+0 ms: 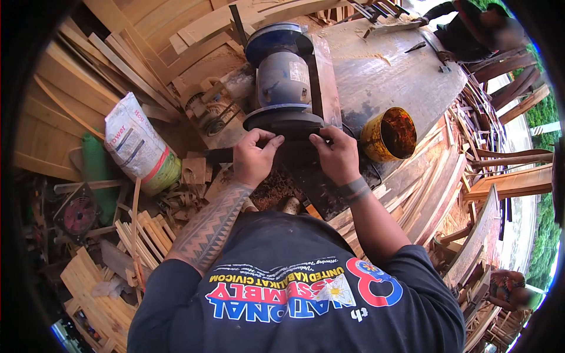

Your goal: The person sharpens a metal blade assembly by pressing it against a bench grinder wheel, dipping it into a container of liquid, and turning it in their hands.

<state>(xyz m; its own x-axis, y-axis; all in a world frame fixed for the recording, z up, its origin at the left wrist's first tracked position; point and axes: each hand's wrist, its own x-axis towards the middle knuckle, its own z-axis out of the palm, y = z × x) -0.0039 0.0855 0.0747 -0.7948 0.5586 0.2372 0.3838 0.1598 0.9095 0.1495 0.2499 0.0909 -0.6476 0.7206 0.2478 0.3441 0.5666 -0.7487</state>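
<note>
A motor-driven disc machine (283, 79) stands in front of me, with a dark flat disc (283, 122) on its near side and a second disc (273, 38) at the far end. Just below the near disc, my left hand (254, 156) is closed, thumb and index finger pinched together. A short gap away, my right hand (339, 154) is also pinched closed, near the disc's right edge. Whatever lies between the fingertips is too dark and thin to make out. A yellowish can (388, 135) stands to the right of my right hand.
A white sack (138, 144) leans at left among wood offcuts. Long wooden strips (421, 182) lie at right. Behind the machine stretches a dusty worktable (376, 70), where another person (471, 32) works. A second person (509, 288) is at lower right. A fan (79, 213) sits at left.
</note>
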